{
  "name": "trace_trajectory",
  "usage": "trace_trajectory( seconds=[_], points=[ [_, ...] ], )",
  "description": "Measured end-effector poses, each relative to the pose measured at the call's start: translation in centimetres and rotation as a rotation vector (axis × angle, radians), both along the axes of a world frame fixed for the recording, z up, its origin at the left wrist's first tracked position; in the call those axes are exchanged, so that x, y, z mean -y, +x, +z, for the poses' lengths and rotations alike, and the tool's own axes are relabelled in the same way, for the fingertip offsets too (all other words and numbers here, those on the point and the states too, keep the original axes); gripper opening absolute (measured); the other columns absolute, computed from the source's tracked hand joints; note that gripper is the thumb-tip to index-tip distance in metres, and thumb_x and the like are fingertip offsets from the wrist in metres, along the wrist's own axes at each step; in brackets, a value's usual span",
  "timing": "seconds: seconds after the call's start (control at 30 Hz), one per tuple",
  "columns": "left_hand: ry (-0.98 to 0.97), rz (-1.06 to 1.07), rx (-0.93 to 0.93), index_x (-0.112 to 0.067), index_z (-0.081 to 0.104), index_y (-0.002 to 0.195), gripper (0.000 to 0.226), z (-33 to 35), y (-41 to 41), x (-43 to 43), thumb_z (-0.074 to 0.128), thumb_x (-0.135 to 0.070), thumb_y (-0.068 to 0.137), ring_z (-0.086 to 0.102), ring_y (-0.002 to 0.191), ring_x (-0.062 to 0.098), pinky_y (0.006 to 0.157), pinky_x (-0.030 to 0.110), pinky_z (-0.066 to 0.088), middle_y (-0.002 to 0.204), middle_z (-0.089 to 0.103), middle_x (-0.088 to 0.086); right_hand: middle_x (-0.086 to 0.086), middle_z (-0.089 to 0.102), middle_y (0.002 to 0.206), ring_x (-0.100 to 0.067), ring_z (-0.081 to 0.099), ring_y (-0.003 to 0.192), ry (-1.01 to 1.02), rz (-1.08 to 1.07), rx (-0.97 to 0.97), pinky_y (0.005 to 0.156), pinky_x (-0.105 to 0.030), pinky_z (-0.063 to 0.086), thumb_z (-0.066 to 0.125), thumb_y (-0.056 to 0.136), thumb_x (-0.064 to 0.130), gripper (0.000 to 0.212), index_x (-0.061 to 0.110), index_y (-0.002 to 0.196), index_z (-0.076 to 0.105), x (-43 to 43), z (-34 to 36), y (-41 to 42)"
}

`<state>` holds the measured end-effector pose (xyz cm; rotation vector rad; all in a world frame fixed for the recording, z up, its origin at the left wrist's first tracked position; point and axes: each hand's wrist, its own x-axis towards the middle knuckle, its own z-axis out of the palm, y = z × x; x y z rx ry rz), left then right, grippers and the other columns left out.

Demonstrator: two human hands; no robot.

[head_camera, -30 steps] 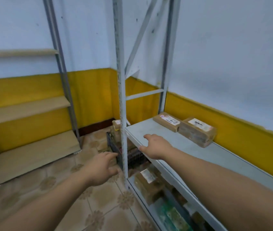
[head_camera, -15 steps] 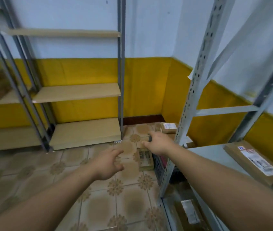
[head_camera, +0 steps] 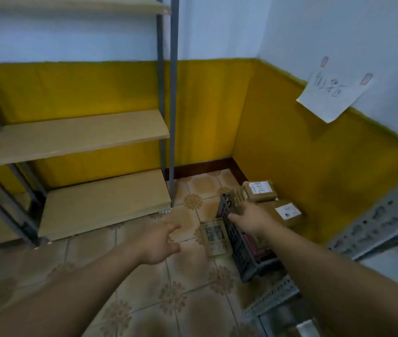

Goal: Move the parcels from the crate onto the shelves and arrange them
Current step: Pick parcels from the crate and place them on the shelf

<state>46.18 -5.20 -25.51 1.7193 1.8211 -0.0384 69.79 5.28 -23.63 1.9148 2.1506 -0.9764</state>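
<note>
Your right hand (head_camera: 249,221) is stretched forward on a straight arm, palm down, fingers loose and spread, holding nothing. It hovers over the near rim of the crate (head_camera: 239,242); the blur hides whether the thumb touches the rim. Your left hand (head_camera: 159,242) is out in front too, lower and to the left, fingers relaxed and apart, empty above the floor tiles (head_camera: 144,293).

The crate is dark grey with lattice walls and sits on the floor in the corner by the yellow wall. Two brown cardboard parcels with white labels rise above its far side: the far parcel (head_camera: 258,190) and the nearer parcel (head_camera: 286,212), just beyond your right fingers. A flat parcel (head_camera: 213,237) lies on the tiles against the crate's left wall. The wooden shelves (head_camera: 105,203) stand to the left.
</note>
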Motion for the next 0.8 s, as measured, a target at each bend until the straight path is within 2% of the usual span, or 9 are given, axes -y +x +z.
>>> trace_trajectory(
  seconds=[0.17, 0.23, 0.37, 0.43, 0.53, 0.7, 0.8],
  points=[
    [-0.068, -0.140, -0.021, -0.027, 0.025, 0.152, 0.068, -0.2, -2.3, -9.3, 0.056, -0.046, 0.094, 0.030, 0.142, 0.019, 0.112, 0.032, 0.031, 0.159, 0.024, -0.002, -0.007, 0.063, 0.124, -0.024, 0.057, 0.104, -0.025, -0.164, 0.001, 0.091, -0.038, 0.049, 0.050, 0.098, 0.047, 0.039, 0.019, 0.124, 0.056, -4.2, -1.4, 0.5],
    [-0.076, -0.197, -0.011, -0.026, 0.026, 0.152, 0.066, -0.5, -1.9, -12.8, 0.054, -0.045, 0.095, 0.030, 0.142, 0.019, 0.111, 0.031, 0.030, 0.159, 0.024, -0.003, -0.006, 0.062, 0.124, -0.021, 0.054, 0.099, -0.042, -0.220, 0.016, 0.088, -0.035, 0.048, 0.049, 0.100, 0.043, 0.035, 0.019, 0.124, 0.055, -5.7, -1.7, 0.8],
    [-0.097, -0.333, -0.025, -0.024, 0.027, 0.152, 0.065, -2.1, -0.9, -19.6, 0.052, -0.045, 0.096, 0.033, 0.140, 0.018, 0.112, 0.032, 0.031, 0.157, 0.028, -0.001, -0.010, 0.058, 0.132, -0.026, 0.055, 0.115, -0.091, -0.331, 0.021, 0.085, -0.028, 0.040, 0.046, 0.104, 0.039, 0.041, 0.012, 0.134, 0.051, -9.7, -3.0, 1.6],
    [-0.131, -0.371, -0.034, -0.023, 0.027, 0.152, 0.064, -3.0, -0.7, -23.0, 0.052, -0.043, 0.097, 0.031, 0.141, 0.019, 0.113, 0.033, 0.029, 0.158, 0.027, 0.000, -0.011, 0.055, 0.135, -0.028, 0.052, 0.122, -0.094, -0.372, -0.011, 0.092, -0.029, 0.041, 0.047, 0.104, 0.037, 0.044, 0.011, 0.139, 0.048, -12.3, -4.3, 1.9],
    [-0.185, -0.407, -0.052, -0.025, 0.024, 0.153, 0.063, -4.5, -0.8, -28.0, 0.050, -0.042, 0.098, 0.028, 0.143, 0.020, 0.114, 0.033, 0.027, 0.159, 0.023, 0.000, -0.008, 0.057, 0.127, -0.031, 0.054, 0.118, -0.087, -0.425, -0.077, 0.100, -0.033, 0.043, 0.051, 0.102, 0.038, 0.038, 0.015, 0.133, 0.053, -16.0, -7.6, 2.0],
    [-0.294, -0.444, -0.090, -0.022, 0.022, 0.153, 0.065, -7.8, -1.7, -34.5, 0.050, -0.043, 0.098, 0.028, 0.143, 0.020, 0.110, 0.026, 0.029, 0.160, 0.021, 0.002, -0.011, 0.056, 0.134, -0.025, 0.055, 0.109, -0.232, -0.479, -0.105, 0.083, -0.030, 0.042, 0.047, 0.101, 0.048, 0.051, 0.015, 0.140, 0.048, -19.5, -12.2, 1.7],
    [-0.396, -0.597, -0.161, -0.016, 0.016, 0.155, 0.065, -10.7, -1.9, -38.1, 0.045, -0.039, 0.101, 0.024, 0.145, 0.021, 0.111, 0.027, 0.027, 0.161, 0.017, 0.004, -0.011, 0.057, 0.128, -0.024, 0.059, 0.102, -0.315, -0.572, -0.100, 0.072, -0.030, 0.044, 0.044, 0.101, 0.053, 0.059, 0.018, 0.148, 0.039, -19.7, -14.9, 1.9]
  ],
)
